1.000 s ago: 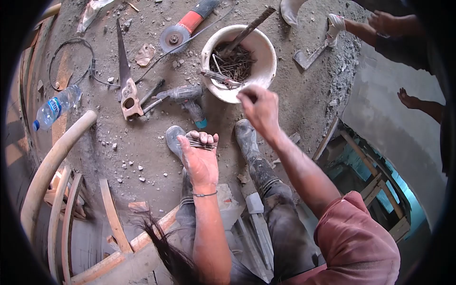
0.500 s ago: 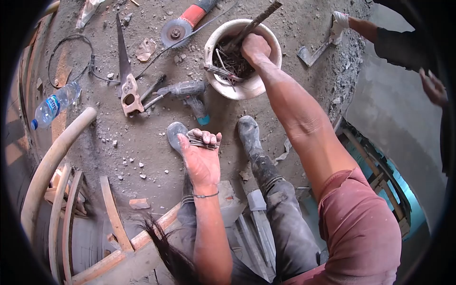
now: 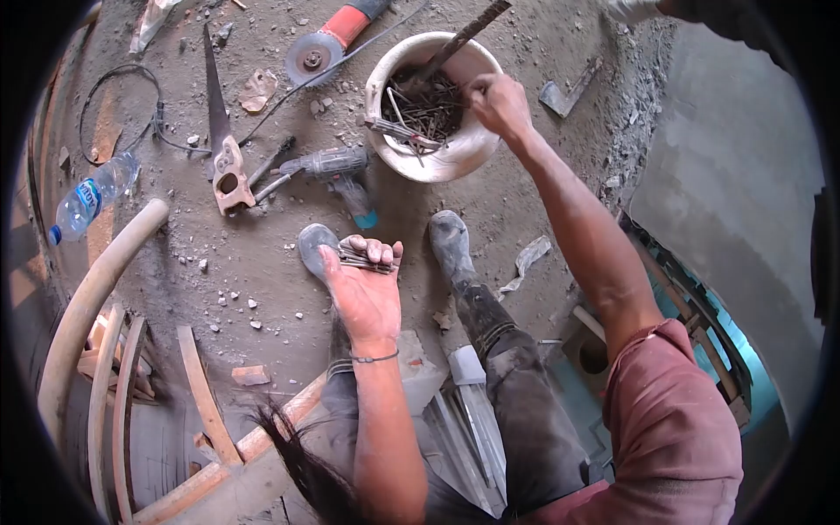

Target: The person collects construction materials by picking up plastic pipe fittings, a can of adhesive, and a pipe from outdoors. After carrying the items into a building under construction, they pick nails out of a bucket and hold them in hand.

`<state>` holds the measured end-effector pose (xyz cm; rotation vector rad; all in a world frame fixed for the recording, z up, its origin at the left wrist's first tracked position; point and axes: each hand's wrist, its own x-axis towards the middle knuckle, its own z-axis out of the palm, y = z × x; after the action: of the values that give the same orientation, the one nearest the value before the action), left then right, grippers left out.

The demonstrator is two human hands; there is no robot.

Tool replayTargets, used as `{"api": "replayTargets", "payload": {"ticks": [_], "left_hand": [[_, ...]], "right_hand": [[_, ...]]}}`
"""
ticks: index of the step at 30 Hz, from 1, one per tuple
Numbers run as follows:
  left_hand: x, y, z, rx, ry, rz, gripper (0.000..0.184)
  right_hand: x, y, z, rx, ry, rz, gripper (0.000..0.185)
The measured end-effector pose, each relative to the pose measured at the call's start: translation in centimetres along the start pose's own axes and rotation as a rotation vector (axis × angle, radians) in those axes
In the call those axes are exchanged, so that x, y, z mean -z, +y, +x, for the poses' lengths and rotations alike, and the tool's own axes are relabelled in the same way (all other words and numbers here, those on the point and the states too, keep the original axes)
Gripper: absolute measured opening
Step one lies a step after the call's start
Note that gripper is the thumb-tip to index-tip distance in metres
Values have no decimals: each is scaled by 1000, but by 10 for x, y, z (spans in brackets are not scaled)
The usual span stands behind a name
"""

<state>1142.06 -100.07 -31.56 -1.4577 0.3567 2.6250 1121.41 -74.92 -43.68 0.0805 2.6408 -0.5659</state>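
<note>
My left hand (image 3: 367,306) is palm up above my boots, its fingers curled over a small bundle of nails (image 3: 360,261). My right hand (image 3: 500,107) is at the right rim of a whitish round pot (image 3: 472,164), fingers pinched together; what is in them, if anything, is too small to make out. Inside the pot lie many dark nails (image 3: 433,109) and a few light sticks. A dark bar (image 3: 468,37) leans out over the back rim.
Left of the pot lie a cordless drill (image 3: 337,171), a handsaw (image 3: 227,166), an angle grinder (image 3: 328,48) and a water bottle (image 3: 92,197). A bent metal piece (image 3: 569,92) lies to the right. Another person's covered hand (image 3: 632,9) shows at top right. Curved wood railing (image 3: 101,289) stands at left.
My right hand has drawn back from inside the pot to its right rim. My left hand still holds the nails. The other person's arm has moved up, away from the bent metal piece.
</note>
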Motion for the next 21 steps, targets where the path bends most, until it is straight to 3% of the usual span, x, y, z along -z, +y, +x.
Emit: {"api": "replayTargets", "payload": {"ticks": [3,7,10,11,14,21], "left_hand": [[0,-2,1,-2,19,7,51],[-1,-3,0,-2,26,42,51],[0,-7,-1,5,-12,70,47],[-1,-8,-1,9,-9,72,47],[-1,-11,-2,21,-20,78,47],[0,-12,-5,-1,-43,63,48]], "right_hand": [[-9,13,-26,95,-30,-80,19],[-46,26,-28,121,-243,-227,21],[-62,8,-27,4,-238,-343,22],[-50,-20,-29,-157,-334,-377,23],[-73,-27,-27,-347,-201,-203,21],[-64,-15,-38,-152,-292,-185,24]]}}
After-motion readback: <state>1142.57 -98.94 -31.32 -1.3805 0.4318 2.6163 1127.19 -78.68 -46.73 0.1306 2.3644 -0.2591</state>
